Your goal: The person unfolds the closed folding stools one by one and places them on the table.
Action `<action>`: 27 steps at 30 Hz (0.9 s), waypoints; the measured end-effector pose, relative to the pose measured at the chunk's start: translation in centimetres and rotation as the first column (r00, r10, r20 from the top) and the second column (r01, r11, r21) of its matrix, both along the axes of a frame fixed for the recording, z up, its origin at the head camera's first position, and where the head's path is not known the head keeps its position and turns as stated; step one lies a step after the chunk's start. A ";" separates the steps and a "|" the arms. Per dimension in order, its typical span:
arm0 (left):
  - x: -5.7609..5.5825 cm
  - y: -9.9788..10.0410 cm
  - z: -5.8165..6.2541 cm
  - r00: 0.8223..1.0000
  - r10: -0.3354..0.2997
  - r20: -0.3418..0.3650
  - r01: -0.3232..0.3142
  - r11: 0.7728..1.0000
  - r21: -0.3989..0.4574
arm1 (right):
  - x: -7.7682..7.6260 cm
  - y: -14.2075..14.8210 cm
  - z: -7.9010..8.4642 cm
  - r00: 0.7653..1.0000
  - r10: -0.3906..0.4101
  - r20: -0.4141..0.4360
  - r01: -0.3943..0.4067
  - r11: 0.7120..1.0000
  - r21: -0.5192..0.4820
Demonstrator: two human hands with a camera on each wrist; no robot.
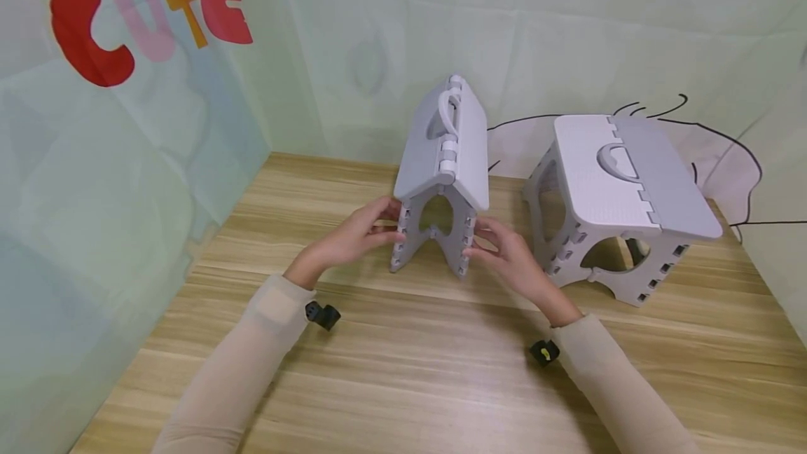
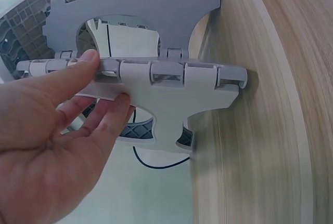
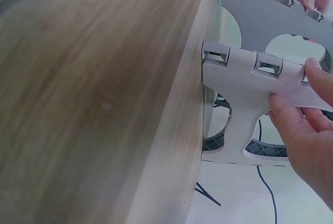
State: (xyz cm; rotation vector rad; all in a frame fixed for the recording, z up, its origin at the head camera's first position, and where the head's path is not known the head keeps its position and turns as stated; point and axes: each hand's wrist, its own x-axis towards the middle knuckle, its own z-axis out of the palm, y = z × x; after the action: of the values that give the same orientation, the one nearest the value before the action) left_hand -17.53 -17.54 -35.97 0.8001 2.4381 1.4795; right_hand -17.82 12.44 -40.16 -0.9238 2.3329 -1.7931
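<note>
A grey and white folding step stool [image 1: 473, 153] stands partly folded on the wooden table, its top peaked like a roof with the handle loop at the ridge. My left hand [image 1: 362, 233] pinches the hinged edge of its left leg panel, thumb on the hinge side and fingers behind, as the left wrist view [image 2: 67, 125] shows. On the opposite side my right hand [image 1: 507, 258] pinches the right leg panel's hinged edge the same way. Between the two panels, the front panel with its oval cut-out is bent inward at the middle.
A second folding stool [image 1: 599, 188] of the same kind stands fully unfolded to the right, close to my right hand. Behind both hangs a pale printed cloth [image 1: 378, 33] with coloured letters at the left. Wood-grain table [image 1: 403, 370] stretches toward me.
</note>
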 end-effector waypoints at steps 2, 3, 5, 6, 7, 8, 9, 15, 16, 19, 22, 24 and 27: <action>0.0 -0.2 -0.1 1.000 -0.001 -0.004 0.001 1.000 -0.001 | 0.0 -0.1 0.0 1.000 0.000 0.000 0.000 1.000 0.006; 0.0 -0.3 -0.1 1.000 -0.001 -0.004 0.001 1.000 -0.002 | 0.0 -0.1 0.0 1.000 0.000 -0.003 0.000 1.000 0.009; 0.1 -0.5 -0.1 1.000 0.000 0.000 0.000 1.000 -0.006 | 0.0 -0.1 0.0 1.000 0.000 -0.005 0.000 1.000 0.016; 0.1 -0.6 -0.1 1.000 0.000 0.001 0.000 1.000 -0.009 | 0.1 -0.1 0.0 1.000 0.000 -0.005 0.000 1.000 0.018; 0.1 -0.6 -0.1 1.000 0.001 0.002 -0.001 1.000 -0.013 | 0.1 -0.2 0.0 1.000 0.000 -0.005 0.000 1.000 0.020; 0.2 -0.7 0.0 1.000 0.004 0.006 -0.004 1.000 -0.017 | 0.1 -0.2 0.0 1.000 0.002 -0.006 -0.002 1.000 0.022; 0.2 -0.7 0.0 1.000 0.006 0.011 -0.006 1.000 -0.019 | 0.1 -0.2 0.0 1.000 0.002 -0.005 -0.002 1.000 0.023; 0.2 -1.0 0.1 1.000 0.006 0.017 -0.006 1.000 -0.025 | 0.1 -0.2 0.0 1.000 0.006 -0.007 -0.006 1.000 0.023; 0.2 -1.0 0.1 1.000 0.007 0.018 -0.006 1.000 -0.026 | 0.1 -0.2 0.0 1.000 0.007 -0.008 -0.007 1.000 0.023; 0.2 -1.0 0.1 1.000 0.005 0.027 -0.004 1.000 -0.024 | 0.1 -0.2 0.1 1.000 0.007 -0.014 -0.007 1.000 0.022; 0.1 -1.1 0.0 0.999 -0.001 0.033 0.001 1.000 -0.018 | 0.2 -0.3 0.2 1.000 0.006 -0.024 -0.005 1.000 0.019; 0.1 -1.1 -0.1 0.999 -0.004 0.039 0.005 1.000 -0.013 | 0.2 -0.4 0.2 0.999 0.003 -0.034 -0.002 1.000 0.019; 0.1 -1.1 -0.3 0.999 -0.006 0.044 0.006 1.000 -0.002 | 0.2 -0.5 0.2 0.999 -0.002 -0.045 0.003 1.000 0.025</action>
State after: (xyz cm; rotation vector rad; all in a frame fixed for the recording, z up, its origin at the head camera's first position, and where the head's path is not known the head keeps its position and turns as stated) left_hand -17.42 -18.66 -36.32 0.7661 2.4030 1.4755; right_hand -17.60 11.93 -39.99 -0.9674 2.3784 -1.7579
